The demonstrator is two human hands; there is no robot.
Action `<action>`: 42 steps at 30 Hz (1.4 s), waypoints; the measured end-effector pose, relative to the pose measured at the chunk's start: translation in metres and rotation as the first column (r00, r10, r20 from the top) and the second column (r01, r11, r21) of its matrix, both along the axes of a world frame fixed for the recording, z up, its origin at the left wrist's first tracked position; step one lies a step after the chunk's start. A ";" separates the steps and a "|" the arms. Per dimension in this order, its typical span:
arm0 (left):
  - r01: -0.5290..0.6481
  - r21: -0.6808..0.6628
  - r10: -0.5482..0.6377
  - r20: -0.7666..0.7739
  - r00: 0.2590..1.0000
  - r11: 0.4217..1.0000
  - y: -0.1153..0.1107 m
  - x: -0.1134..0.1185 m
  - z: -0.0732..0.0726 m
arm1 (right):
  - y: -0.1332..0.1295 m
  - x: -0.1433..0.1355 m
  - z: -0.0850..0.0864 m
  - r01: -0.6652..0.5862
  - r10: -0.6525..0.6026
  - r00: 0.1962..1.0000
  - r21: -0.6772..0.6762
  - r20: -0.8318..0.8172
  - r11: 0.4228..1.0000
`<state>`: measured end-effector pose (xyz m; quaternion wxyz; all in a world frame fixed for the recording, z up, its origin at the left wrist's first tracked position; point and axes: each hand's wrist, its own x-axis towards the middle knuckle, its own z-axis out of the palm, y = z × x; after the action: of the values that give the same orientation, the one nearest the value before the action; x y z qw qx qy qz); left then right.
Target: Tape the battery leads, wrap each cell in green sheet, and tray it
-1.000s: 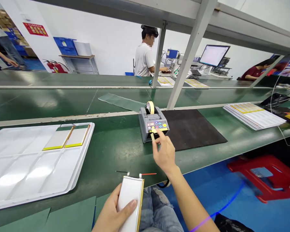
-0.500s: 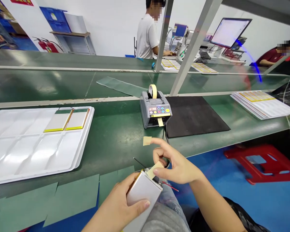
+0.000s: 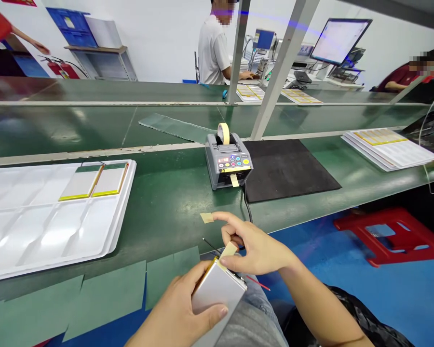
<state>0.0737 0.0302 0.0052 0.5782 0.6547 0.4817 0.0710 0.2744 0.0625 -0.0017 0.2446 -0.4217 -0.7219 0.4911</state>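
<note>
My left hand (image 3: 183,301) is closed round a flat silver pouch battery (image 3: 217,299), its top end tilted up. A black wire and a red wire (image 3: 258,283) stick out by that end. My right hand (image 3: 256,250) is at the battery's top edge, its thumb pressing a piece of cream masking tape (image 3: 228,250) there. A second piece of tape (image 3: 207,218) clings to the tip of my stretched right index finger; the other fingers are curled. Beyond my hands stands a grey tape dispenser (image 3: 227,161) with a tape strip (image 3: 234,180) poking from its front.
On the left, a white tray (image 3: 104,236) holds two batteries (image 3: 108,179). Green sheets (image 3: 108,289) lie along the bench's near edge. A black mat (image 3: 289,168) is right of the dispenser. A red stool (image 3: 394,236) stands on the floor. People are across the bench.
My right thumb has moved left along the battery's top edge, and the tape under it stands more upright. The index finger's tape has shifted left. A red object appears at the upper left.
</note>
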 end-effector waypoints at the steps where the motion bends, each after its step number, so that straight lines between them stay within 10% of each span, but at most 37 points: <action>1: -0.004 0.014 0.004 -0.006 1.000 1.000 0.000 0.000 -0.002 | 0.000 -0.001 0.002 0.010 -0.012 0.999 0.025 0.051 1.000; 9: -0.079 0.113 0.081 -0.019 0.997 0.990 -0.006 0.001 -0.030 | 0.000 0.003 0.005 0.027 -0.040 0.984 0.080 0.172 0.996; 16: -0.268 0.220 0.282 -0.034 0.959 0.938 -0.002 -0.002 -0.024 | -0.004 0.026 0.003 0.268 -0.242 0.955 0.146 -0.172 0.952; 24: -0.162 0.058 0.159 0.050 0.986 0.985 0.004 0.002 -0.020 | 0.006 0.035 0.022 -0.317 0.221 0.888 0.189 0.402 0.929; 33: -0.125 0.049 0.124 0.014 0.992 0.991 0.003 0.007 -0.014 | 0.013 0.029 0.030 -0.459 0.332 0.777 0.121 0.534 0.880; 42: -0.189 0.229 0.206 -0.054 0.977 0.955 0.004 -0.011 -0.047 | -0.003 0.031 0.011 -0.050 -0.092 0.891 0.297 0.445 0.953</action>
<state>0.0629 0.0342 -0.0423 0.4723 0.6660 0.5558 0.1566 0.3055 0.0598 0.0090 0.1358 -0.4904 -0.8205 0.2605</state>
